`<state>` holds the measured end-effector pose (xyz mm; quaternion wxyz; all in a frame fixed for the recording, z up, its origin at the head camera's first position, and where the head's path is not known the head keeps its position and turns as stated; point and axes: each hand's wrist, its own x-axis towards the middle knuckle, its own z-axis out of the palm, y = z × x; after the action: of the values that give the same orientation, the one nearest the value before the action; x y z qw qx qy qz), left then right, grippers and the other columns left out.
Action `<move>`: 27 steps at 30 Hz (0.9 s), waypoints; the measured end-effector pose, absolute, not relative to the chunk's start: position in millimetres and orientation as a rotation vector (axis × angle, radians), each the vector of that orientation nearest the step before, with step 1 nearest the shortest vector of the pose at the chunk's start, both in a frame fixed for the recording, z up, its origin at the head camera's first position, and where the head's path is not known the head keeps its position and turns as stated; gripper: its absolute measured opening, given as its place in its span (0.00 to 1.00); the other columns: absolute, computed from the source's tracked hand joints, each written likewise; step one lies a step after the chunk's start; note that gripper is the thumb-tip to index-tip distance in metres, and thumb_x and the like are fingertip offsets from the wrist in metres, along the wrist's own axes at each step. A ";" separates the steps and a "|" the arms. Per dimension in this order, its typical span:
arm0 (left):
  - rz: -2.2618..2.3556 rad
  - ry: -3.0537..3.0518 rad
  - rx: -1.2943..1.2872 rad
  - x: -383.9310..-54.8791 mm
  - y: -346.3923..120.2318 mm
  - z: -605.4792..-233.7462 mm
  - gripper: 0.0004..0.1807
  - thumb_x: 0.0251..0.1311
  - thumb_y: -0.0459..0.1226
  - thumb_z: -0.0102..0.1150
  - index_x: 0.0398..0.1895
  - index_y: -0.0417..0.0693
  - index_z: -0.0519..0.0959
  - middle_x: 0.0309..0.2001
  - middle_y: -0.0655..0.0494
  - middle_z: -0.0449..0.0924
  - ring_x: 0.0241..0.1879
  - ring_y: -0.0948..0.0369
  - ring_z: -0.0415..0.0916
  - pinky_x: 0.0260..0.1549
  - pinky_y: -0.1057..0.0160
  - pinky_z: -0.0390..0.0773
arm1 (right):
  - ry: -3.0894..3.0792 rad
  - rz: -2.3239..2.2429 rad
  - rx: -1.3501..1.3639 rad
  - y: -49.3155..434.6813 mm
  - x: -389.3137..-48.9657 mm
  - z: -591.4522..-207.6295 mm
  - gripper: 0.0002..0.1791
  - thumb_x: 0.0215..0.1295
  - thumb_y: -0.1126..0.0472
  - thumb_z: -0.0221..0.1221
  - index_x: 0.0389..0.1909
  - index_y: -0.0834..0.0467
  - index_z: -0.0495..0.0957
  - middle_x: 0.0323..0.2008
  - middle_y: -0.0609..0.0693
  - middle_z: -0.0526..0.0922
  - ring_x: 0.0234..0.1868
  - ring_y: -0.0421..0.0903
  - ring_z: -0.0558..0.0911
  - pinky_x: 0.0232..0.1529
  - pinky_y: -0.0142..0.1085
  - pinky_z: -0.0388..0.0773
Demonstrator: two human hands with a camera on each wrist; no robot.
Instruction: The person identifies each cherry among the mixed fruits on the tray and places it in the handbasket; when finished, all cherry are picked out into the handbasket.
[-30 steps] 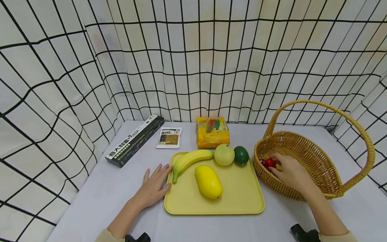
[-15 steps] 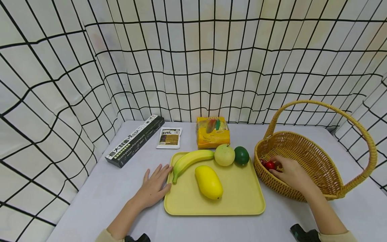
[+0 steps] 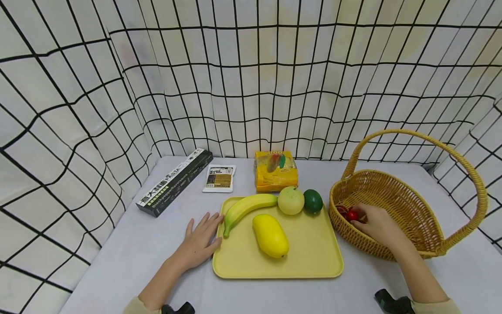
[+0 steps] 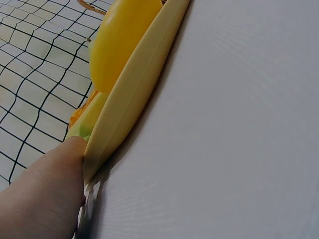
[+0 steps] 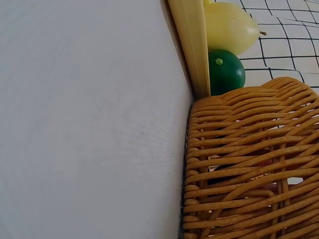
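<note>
My right hand [image 3: 375,222] reaches into the wicker basket [image 3: 386,189], its thumb and fingertips pinching a small, shiny, round red fruit [image 3: 351,215]. Beside that fruit, darker red pieces [image 3: 342,210] lie against the basket's left wall. In the right wrist view the weave hides the fingers. My left hand [image 3: 201,242] lies flat with spread fingers on the left edge of the yellow tray [image 3: 310,261]. On the tray are a banana [image 3: 249,207], a yellow mango [image 3: 270,236], a pale green round fruit [image 3: 291,200] and a dark green lime [image 3: 313,201].
Behind the tray stands a yellow packet [image 3: 276,172]. Left of it lie a white sachet [image 3: 219,179] and a long black pasta box [image 3: 176,183]. The basket's tall handle [image 3: 423,137] arches over it. Black netting [image 3: 243,87] over white cloth encloses the back and sides.
My right hand has shifted very slightly within the basket, and the red fruit with it, a little down and to the right. The left hand and tray stay put.
</note>
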<state>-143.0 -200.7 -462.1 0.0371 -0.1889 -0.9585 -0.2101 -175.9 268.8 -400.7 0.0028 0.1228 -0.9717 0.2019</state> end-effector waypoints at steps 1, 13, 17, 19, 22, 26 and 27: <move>-0.646 -2.942 -0.582 -143.1 -200.7 -462.1 0.32 0.64 0.48 0.46 0.69 0.48 0.56 0.68 0.48 0.55 0.68 0.46 0.45 0.59 0.37 0.32 | -3.051 0.633 0.381 269.0 -176.0 -400.8 0.17 0.55 0.63 0.62 0.45 0.66 0.75 0.32 0.53 0.80 0.33 0.50 0.79 0.31 0.43 0.77; -0.653 -2.950 -0.587 -143.1 -201.0 -461.1 0.32 0.64 0.49 0.45 0.70 0.48 0.55 0.68 0.48 0.55 0.68 0.47 0.45 0.59 0.37 0.32 | -3.058 0.617 0.383 269.3 -176.0 -400.8 0.13 0.56 0.63 0.61 0.42 0.64 0.76 0.31 0.52 0.80 0.34 0.51 0.79 0.31 0.44 0.77; -0.652 -2.950 -0.581 -143.5 -200.8 -460.5 0.32 0.64 0.48 0.45 0.69 0.48 0.56 0.68 0.48 0.55 0.68 0.47 0.45 0.59 0.37 0.31 | -3.054 0.623 0.372 269.3 -176.0 -400.0 0.14 0.56 0.64 0.61 0.43 0.64 0.76 0.31 0.52 0.80 0.34 0.51 0.79 0.31 0.44 0.77; -0.649 -2.949 -0.578 -143.7 -200.5 -460.7 0.32 0.64 0.48 0.46 0.69 0.48 0.56 0.68 0.48 0.55 0.68 0.47 0.45 0.59 0.37 0.31 | -3.046 0.629 0.371 269.5 -175.8 -399.8 0.14 0.56 0.64 0.61 0.43 0.64 0.76 0.32 0.52 0.80 0.34 0.51 0.79 0.31 0.44 0.77; -0.639 -2.949 -0.577 -143.7 -200.2 -461.0 0.32 0.64 0.48 0.45 0.69 0.48 0.56 0.68 0.48 0.55 0.68 0.47 0.45 0.60 0.37 0.32 | -3.023 0.634 0.374 270.0 -175.2 -399.4 0.14 0.56 0.64 0.60 0.44 0.64 0.76 0.33 0.53 0.80 0.35 0.53 0.80 0.31 0.45 0.77; -0.645 -2.944 -0.579 -142.8 -200.4 -460.8 0.32 0.64 0.48 0.46 0.69 0.48 0.56 0.68 0.48 0.55 0.68 0.47 0.45 0.60 0.37 0.32 | -2.987 0.647 0.384 270.6 -175.0 -398.9 0.15 0.56 0.64 0.60 0.45 0.64 0.76 0.34 0.55 0.81 0.37 0.55 0.80 0.32 0.46 0.77; -0.647 -2.942 -0.580 -142.5 -200.5 -460.8 0.32 0.64 0.48 0.46 0.69 0.48 0.56 0.68 0.48 0.56 0.68 0.46 0.45 0.60 0.37 0.32 | -2.978 0.647 0.385 270.7 -175.1 -398.8 0.15 0.57 0.64 0.60 0.45 0.64 0.76 0.35 0.56 0.81 0.37 0.56 0.80 0.32 0.46 0.77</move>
<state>-142.5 -200.5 -460.8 0.0368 -0.1889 -0.9584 -0.2109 -175.1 270.7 -398.8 0.0348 0.1252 -0.9689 0.2105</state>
